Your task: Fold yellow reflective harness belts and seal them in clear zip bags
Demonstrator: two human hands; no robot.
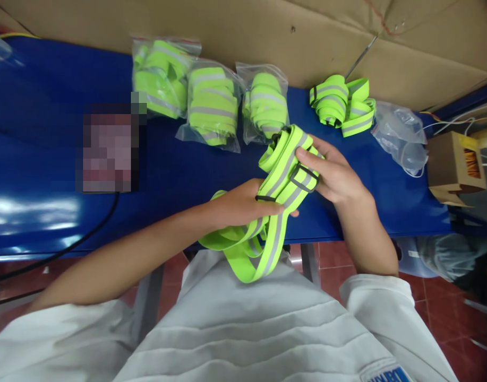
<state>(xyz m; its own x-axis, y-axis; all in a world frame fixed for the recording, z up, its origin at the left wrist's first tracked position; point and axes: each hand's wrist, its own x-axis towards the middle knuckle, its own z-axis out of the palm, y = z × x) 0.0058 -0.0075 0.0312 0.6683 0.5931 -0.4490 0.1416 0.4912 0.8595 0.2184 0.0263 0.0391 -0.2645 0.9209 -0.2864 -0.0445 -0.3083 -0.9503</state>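
Observation:
A neon-yellow reflective strap (274, 246) with a grey stripe and black buckles is held in both my hands above the front of the blue table. My right hand (334, 168) pinches its folded upper end, thumb on top, beside a black slide buckle (304, 178). My left hand (254, 204) closes round the strap lower down, near a second dark buckle; most of its fingers are hidden under the strap. Loose loops hang below, in front of my light grey shirt.
Clear bags with similar straps, a left bag (161, 79), a middle bag (212, 106) and a right bag (266, 103), lie along the back of the blue table (167, 175). Rolled straps (331, 101), an empty-looking plastic bag (400, 132) and a cardboard box (456, 162) are at right. A cable (92, 228) crosses the left.

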